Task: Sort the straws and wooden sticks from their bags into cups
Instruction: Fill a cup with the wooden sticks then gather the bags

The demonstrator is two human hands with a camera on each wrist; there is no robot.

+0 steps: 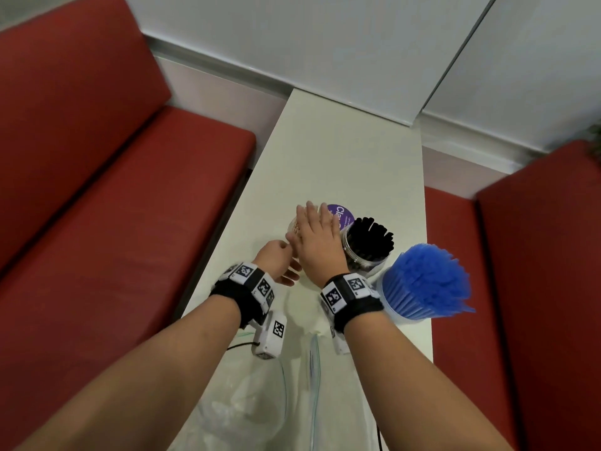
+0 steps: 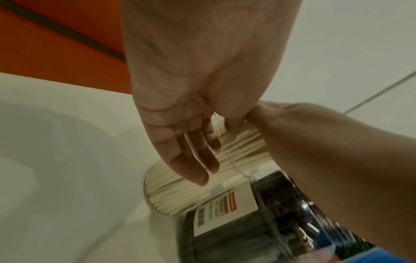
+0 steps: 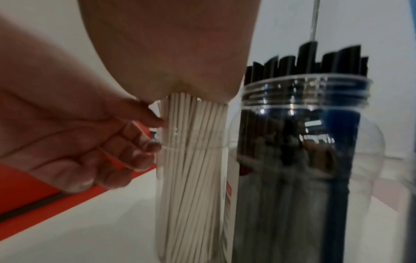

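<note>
Wooden sticks (image 3: pixel 191 160) in clear cup (image 3: pixel 193 222) — right hand (image 1: pixel 317 242) presses flat on top.

Left hand (image 2: pixel 193 99) fingers (image 2: pixel 191 169) against pale sticks (image 2: pixel 238 151) in clear cup (image 2: pixel 157 201)

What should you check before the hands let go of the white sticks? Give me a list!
1. Wooden sticks standing inside their clear cup: ok.
2. Right hand pressing flat on the stick tops: ok.
3. Left hand touching the cup's side to steady it: ok.
4. Stick tops all level: cannot tell, the palm hides them.
5. Black straws in their jar: ok.
6. Blue straws in their cup: ok.
</note>
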